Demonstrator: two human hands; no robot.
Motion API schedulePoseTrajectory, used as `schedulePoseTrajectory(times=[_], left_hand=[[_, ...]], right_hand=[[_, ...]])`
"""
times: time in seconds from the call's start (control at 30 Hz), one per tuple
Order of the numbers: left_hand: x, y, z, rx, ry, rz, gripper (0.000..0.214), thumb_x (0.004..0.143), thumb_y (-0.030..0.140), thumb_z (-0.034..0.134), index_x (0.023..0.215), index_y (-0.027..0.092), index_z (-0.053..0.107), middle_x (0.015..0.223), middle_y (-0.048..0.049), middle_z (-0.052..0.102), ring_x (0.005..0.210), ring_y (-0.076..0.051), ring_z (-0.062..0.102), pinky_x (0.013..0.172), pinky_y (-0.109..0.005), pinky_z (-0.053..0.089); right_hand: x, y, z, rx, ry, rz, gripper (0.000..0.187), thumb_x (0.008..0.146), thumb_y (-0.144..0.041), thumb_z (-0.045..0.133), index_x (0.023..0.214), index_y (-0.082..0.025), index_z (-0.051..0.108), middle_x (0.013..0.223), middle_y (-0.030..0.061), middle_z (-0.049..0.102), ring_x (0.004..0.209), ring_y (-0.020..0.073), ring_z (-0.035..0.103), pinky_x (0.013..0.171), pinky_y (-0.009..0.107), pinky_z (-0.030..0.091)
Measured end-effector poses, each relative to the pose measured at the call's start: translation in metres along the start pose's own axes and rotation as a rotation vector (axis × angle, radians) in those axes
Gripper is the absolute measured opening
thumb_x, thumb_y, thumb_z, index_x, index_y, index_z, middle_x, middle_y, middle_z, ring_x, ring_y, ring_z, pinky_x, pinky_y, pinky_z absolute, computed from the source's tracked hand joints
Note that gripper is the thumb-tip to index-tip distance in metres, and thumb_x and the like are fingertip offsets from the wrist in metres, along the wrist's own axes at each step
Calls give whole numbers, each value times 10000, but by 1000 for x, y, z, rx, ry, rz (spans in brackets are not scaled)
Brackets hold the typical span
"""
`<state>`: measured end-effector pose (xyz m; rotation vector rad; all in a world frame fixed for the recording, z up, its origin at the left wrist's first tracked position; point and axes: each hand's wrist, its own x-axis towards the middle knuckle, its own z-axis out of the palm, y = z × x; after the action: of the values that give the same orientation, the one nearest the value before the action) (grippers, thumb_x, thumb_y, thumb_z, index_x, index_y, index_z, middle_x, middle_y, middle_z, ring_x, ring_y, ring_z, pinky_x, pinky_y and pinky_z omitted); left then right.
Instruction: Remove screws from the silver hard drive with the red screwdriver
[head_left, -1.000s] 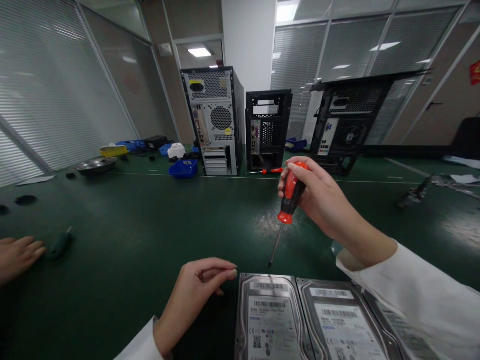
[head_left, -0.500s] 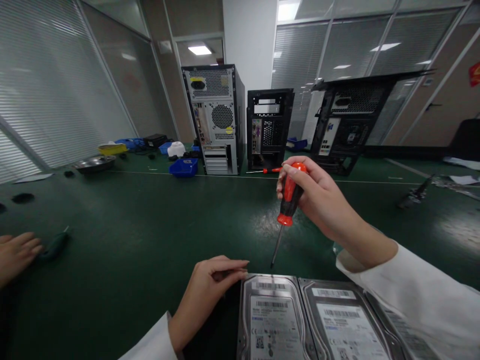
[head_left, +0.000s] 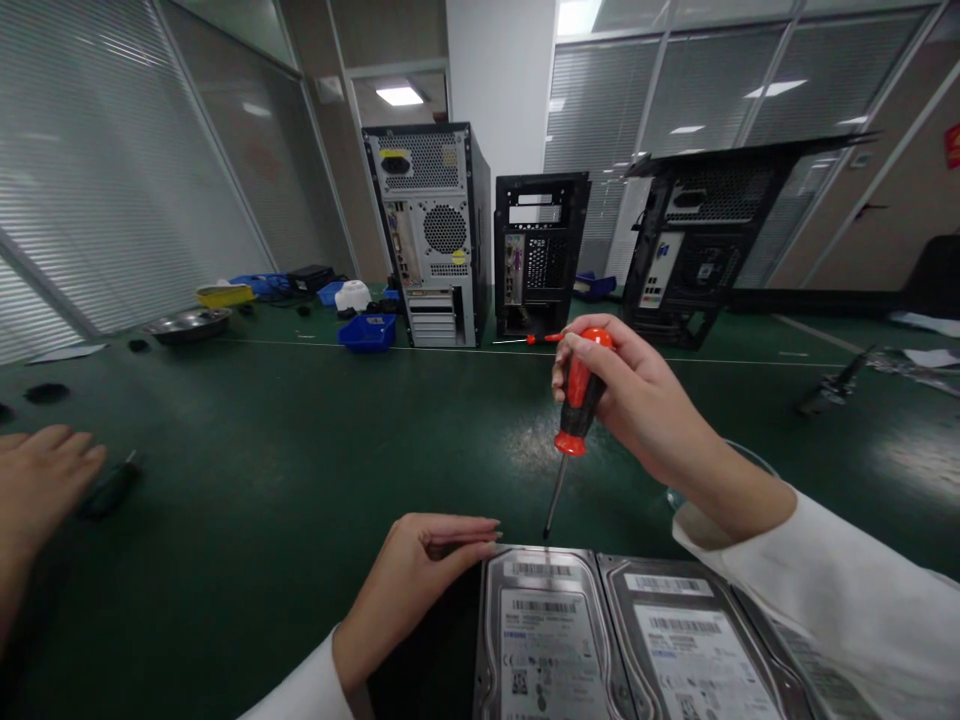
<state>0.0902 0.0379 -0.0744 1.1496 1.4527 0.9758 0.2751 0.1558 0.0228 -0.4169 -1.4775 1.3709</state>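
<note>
My right hand (head_left: pixel 637 405) is wrapped round the red and black handle of a screwdriver (head_left: pixel 576 408), held upright with its tip just above the far edge of a silver hard drive (head_left: pixel 544 640). My left hand (head_left: pixel 420 570) rests beside that drive's left edge, fingers stretched toward its corner and thumb pressed under them. A second hard drive (head_left: pixel 697 650) lies right of the first, partly under my white sleeve.
Another person's hand (head_left: pixel 37 480) lies at the left edge next to a dark green-handled tool (head_left: pixel 109 485). Three computer cases (head_left: pixel 439 235) stand at the back of the green table (head_left: pixel 300 450). A blue bin (head_left: pixel 367 333), a metal bowl (head_left: pixel 187 324) and another red screwdriver (head_left: pixel 536 340) lie farther off.
My left hand slid right to the first drive's corner and its fingers straightened. The other person's hand at the left lifted and shifted over the green-handled tool. My right hand has barely moved.
</note>
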Motion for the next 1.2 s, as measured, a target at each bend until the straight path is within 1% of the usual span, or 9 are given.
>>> schedulePoseTrajectory(times=[0.13, 0.23, 0.43, 0.67, 0.8, 0.93, 1.03, 1.1, 1.2], left_hand=[[0, 10, -3, 78, -38, -21, 238, 719, 344, 715, 930, 238, 736, 991, -3, 742, 954, -165, 700, 898, -260, 590], [-1, 15, -4, 138, -41, -38, 183, 748, 310, 688, 913, 249, 738, 954, 13, 748, 924, -147, 703, 880, -242, 588], [1, 11, -6, 107, -80, -39, 239, 718, 386, 721, 916, 254, 742, 981, 14, 745, 940, -145, 698, 872, -208, 561], [-2, 6, -6, 279, -56, 22, 218, 767, 466, 632, 926, 352, 729, 1007, 73, 737, 1000, -148, 681, 917, -236, 534], [-1, 6, -6, 218, -57, 7, 236, 751, 456, 639, 920, 323, 735, 1041, 58, 731, 1041, -150, 668, 961, -241, 520], [2, 4, -4, 144, -56, -17, 233, 753, 420, 650, 891, 261, 750, 965, 18, 751, 942, -135, 686, 863, -207, 530], [4, 0, -4, -17, -43, -7, 249, 720, 426, 700, 842, 214, 750, 892, -6, 758, 846, -115, 693, 784, -170, 527], [5, -2, -5, -121, -18, -17, 269, 679, 421, 748, 838, 204, 746, 857, -14, 758, 819, -115, 697, 770, -165, 535], [5, -3, -6, -126, 3, -51, 255, 650, 384, 779, 837, 213, 751, 848, -11, 758, 804, -114, 698, 775, -170, 550]], right_hand=[[-1, -2, 0, 2, -5, -25, 122, 883, -266, 636, 951, -193, 566, 827, -14, 564, 693, 106, 578, 622, 191, 525], [-1, -4, -1, 2, -20, -57, 87, 901, -244, 614, 958, -199, 566, 821, -16, 563, 692, 105, 577, 626, 192, 526], [-1, -4, -1, -4, -36, -89, 70, 909, -220, 597, 962, -187, 566, 820, -11, 564, 681, 107, 579, 603, 186, 523], [-2, -4, -2, -5, -38, -110, 68, 924, -201, 585, 984, -186, 557, 821, -4, 568, 690, 108, 575, 602, 182, 527], [-2, -4, -3, -16, -47, -120, 61, 930, -197, 580, 987, -189, 561, 835, -5, 566, 694, 106, 577, 611, 183, 527], [-4, -4, -4, -25, -55, -130, 63, 930, -195, 583, 990, -187, 563, 835, -5, 562, 690, 106, 577, 606, 183, 523], [-5, -4, -4, -29, -48, -127, 67, 925, -189, 585, 986, -182, 561, 827, -5, 561, 684, 107, 575, 601, 184, 521], [-5, -5, -3, -28, -42, -128, 61, 921, -182, 582, 978, -179, 560, 820, -6, 559, 677, 107, 573, 595, 184, 521], [-5, -5, -3, -31, -45, -126, 59, 923, -182, 577, 978, -177, 558, 822, -4, 561, 683, 108, 575, 596, 184, 522]])
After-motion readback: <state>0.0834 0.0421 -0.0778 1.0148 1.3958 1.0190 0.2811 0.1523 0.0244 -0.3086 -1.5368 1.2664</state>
